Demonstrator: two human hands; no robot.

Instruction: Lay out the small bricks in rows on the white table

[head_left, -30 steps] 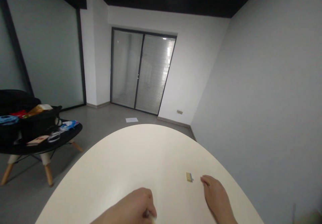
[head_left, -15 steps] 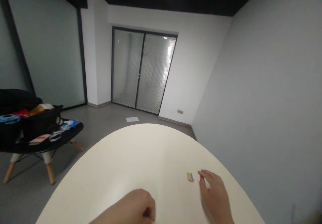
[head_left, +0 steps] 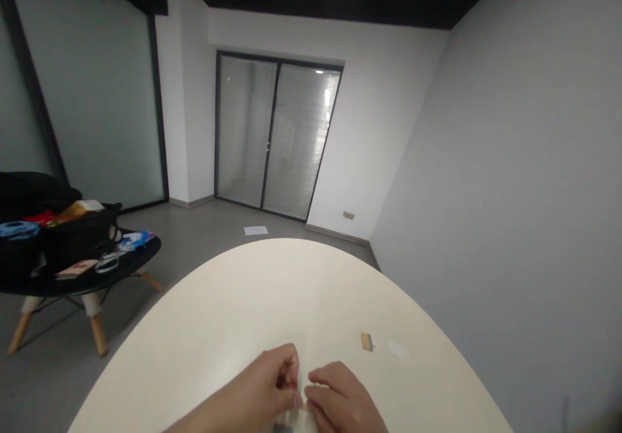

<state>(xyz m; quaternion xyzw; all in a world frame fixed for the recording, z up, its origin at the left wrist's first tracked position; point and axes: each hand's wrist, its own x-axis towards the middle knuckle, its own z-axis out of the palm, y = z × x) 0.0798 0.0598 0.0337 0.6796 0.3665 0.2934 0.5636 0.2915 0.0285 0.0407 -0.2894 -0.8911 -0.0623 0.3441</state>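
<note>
Pale flat sliver (head_left: 305,417), probably paper or film, sits between both hands at bottom of view, mostly hidden by fingers. Left hand (head_left: 257,381) and right hand (head_left: 340,397) curl close together, fingertips (head_left: 315,375) bent inward at it (actual grip hard to tell). Likely light and flimsy, best taken by edges. Small tan-and-blue block (head_left: 367,341) and white paper scrap (head_left: 398,349) lie well apart on cream oval table (head_left: 204,329).
</note>
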